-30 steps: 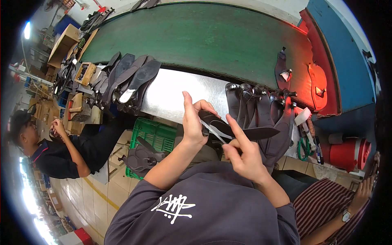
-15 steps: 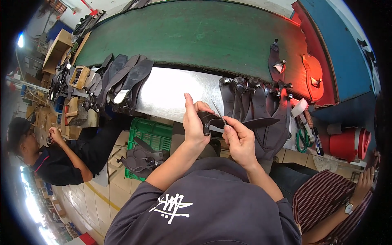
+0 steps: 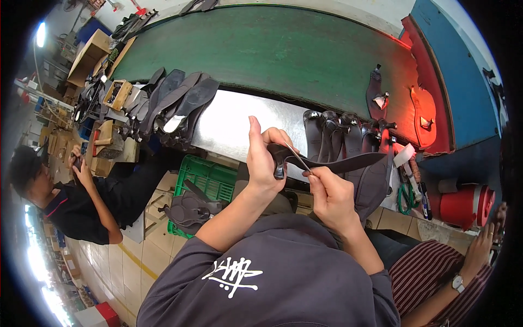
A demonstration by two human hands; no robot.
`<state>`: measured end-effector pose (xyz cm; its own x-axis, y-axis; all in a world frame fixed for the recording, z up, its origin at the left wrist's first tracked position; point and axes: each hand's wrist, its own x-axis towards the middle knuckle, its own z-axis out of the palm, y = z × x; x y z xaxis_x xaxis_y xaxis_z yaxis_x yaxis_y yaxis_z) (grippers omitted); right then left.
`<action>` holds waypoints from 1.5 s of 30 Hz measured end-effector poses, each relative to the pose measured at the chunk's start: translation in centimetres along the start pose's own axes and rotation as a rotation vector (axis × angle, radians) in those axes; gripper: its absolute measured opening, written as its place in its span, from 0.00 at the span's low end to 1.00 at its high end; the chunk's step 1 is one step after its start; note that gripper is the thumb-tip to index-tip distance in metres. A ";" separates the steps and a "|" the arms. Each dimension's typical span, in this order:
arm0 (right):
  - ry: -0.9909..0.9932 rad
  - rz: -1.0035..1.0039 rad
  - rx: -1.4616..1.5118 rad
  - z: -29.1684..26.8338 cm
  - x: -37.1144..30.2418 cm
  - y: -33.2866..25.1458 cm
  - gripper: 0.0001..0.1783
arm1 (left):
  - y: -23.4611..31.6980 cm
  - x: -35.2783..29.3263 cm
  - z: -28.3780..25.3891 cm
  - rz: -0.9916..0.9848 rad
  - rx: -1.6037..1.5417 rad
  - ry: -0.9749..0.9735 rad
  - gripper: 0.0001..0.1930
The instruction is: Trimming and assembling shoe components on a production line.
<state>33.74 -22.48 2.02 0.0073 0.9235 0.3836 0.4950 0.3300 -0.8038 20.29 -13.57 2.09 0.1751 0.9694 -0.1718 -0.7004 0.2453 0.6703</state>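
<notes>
My left hand point(image 3: 261, 166) is closed around one end of a dark shoe sole point(image 3: 354, 162), its thumb pointing up. That end has a glossy black curved piece point(image 3: 279, 163); the flat sole stretches out to the right. Between the fingers of my right hand point(image 3: 335, 197) is a thin metal rod-like tool point(image 3: 297, 158), slanting up and left across the sole near the black piece. Whether its tip touches the sole I cannot tell. Several dark soles point(image 3: 354, 136) with glossy black ends lie in a row just beyond my right hand.
Ahead is a bare metal ledge point(image 3: 239, 125) before a green conveyor belt point(image 3: 261, 49). Soles point(image 3: 188, 101) are piled at left, above a green crate point(image 3: 210, 174). Green-handled scissors point(image 3: 405, 199) and a red tub point(image 3: 471, 204) are at right. Co-workers sit at left point(image 3: 76, 212) and right point(image 3: 436, 272).
My right hand has moved slightly down and right with the thin tool, which now lies flatter across the sole. The sole's flat part has risen, and the whole view has shifted slightly.
</notes>
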 end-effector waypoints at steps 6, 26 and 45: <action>-0.007 -0.124 -0.147 1.7 -0.2 0.8 0.04 | -0.1 -0.1 0.1 -0.029 0.026 0.061 0.34; -0.216 -0.112 0.072 4.9 -4.0 -1.4 0.03 | -1.2 3.0 -0.9 -0.110 -0.162 0.174 0.28; 0.205 -0.049 0.171 2.0 2.4 2.3 0.20 | -3.8 -0.8 -0.5 -0.402 -0.145 0.099 0.12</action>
<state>33.12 -19.14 0.18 0.1716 0.8525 0.4937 0.3450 0.4174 -0.8407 22.45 -15.31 -0.66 0.3914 0.7903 -0.4714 -0.6813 0.5932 0.4289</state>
